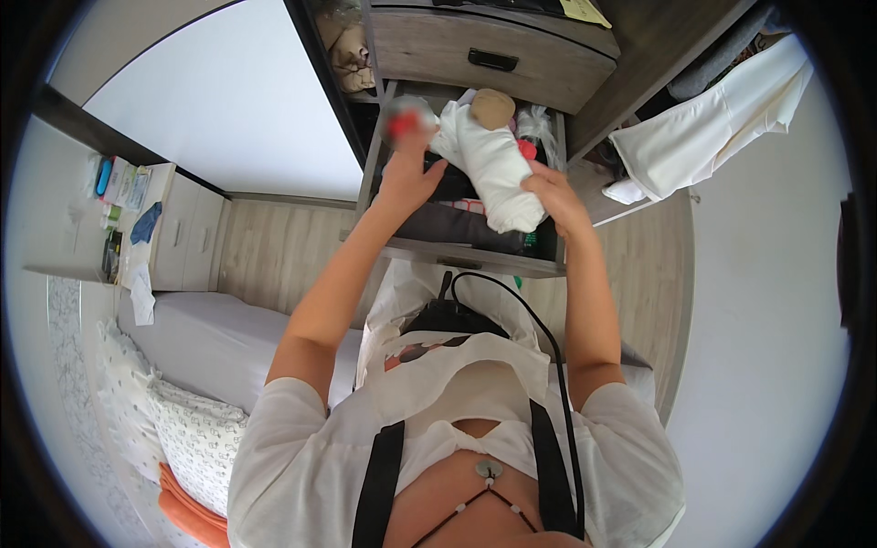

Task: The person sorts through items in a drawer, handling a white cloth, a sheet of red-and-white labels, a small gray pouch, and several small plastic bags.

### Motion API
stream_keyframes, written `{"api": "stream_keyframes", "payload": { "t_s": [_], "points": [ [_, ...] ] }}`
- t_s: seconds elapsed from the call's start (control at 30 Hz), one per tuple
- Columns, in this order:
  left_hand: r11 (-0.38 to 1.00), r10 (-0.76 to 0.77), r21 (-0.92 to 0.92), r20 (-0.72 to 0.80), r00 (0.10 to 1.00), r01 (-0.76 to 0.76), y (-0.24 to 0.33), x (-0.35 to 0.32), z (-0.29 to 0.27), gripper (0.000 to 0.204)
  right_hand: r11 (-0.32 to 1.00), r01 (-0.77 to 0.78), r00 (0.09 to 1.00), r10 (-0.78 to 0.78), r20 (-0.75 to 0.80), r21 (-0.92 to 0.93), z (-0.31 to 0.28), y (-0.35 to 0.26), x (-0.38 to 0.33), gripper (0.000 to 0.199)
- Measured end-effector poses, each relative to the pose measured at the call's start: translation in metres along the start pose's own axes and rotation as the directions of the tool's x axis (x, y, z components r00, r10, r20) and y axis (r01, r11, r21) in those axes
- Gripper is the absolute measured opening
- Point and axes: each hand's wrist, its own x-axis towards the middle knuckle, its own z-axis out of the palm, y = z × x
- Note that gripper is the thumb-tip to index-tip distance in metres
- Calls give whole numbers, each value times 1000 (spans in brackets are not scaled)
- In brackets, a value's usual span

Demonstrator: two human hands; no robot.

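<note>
From the head camera, the open drawer (pixel 516 266) sticks out toward the person. A shut drawer (pixel 493 59) sits just behind and above it. Floor (pixel 283 247) shows on both sides of the drawer, and a white cloth (pixel 708 137) hangs to its right.

The white roll (pixel 498 178) is fat, soft and wrinkly. It is tilted over the drawer's middle, its near end close to the front edge. A round tan thing (pixel 493 108) touches its far end. The right grip (pixel 559 203) holds the roll's right side. The left grip (pixel 409 183) is at the drawer's far left, by a blurry red thing (pixel 405 125); I cannot tell if it holds it.

Inside the drawer are dark cloth (pixel 448 228) at the front and a clear bag (pixel 541 128) at the far right.
</note>
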Motion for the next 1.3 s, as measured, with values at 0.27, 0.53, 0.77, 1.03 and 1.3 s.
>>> {"api": "stream_keyframes", "payload": {
  "t_s": [0.27, 0.53, 0.77, 1.03, 1.3],
  "points": [
    [964, 171, 165, 204, 964, -206, -10, 37, 37, 41, 891, 215, 975, -176, 133, -400, -3, 13, -13, 45],
    [998, 42, 39, 156, 987, -49, -22, 24, 11, 27, 537, 260, 869, -493, -48, -803, 4, 2, -26, 38],
    [196, -613, -681, 476, 630, 706, 15, 3, -38, 32, 95, 593, 461, -854, 241, -799, 28, -11, -35, 24],
    [412, -524, -650, 405, 749, 639, 15, -18, -27, 37, 35, 602, 455, -836, 307, -798, 32, 20, -52, 11],
    [707, -314, -565, 288, 905, 425, 45, -44, -37, 35, 353, 611, 590, -800, 110, -709, 35, 29, -83, 17]
  ]
}}
